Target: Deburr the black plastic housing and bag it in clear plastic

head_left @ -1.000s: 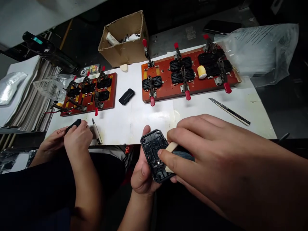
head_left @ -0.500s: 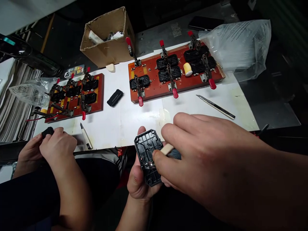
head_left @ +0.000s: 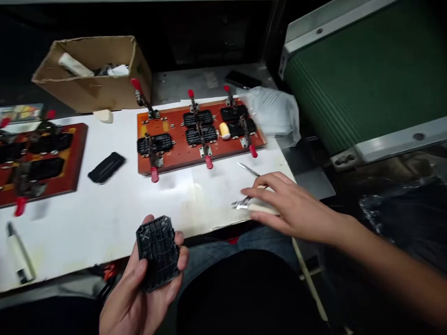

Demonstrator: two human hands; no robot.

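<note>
My left hand (head_left: 139, 293) is closed round a black ribbed plastic part (head_left: 158, 251), held below the table's front edge. My right hand (head_left: 289, 207) rests at the right front of the white table (head_left: 104, 218), fingers pinching a cream-handled tool (head_left: 260, 208) whose metal tip (head_left: 240, 204) points left onto the table. A red-brown clamp fixture (head_left: 195, 135) loaded with black parts lies beyond both hands.
A second fixture (head_left: 38, 158) sits at the left edge, a loose black part (head_left: 106, 167) between the two. A cardboard box (head_left: 91, 74) stands behind. A thin knife (head_left: 248, 169), a plastic bag (head_left: 275, 114), a white-handled cutter (head_left: 19, 256) and a green conveyor (head_left: 363, 79) are nearby.
My right hand left the black part and moved right to the table with the tool. The view swung right, so the co-worker's hands are out of view. My left hand dropped lower.
</note>
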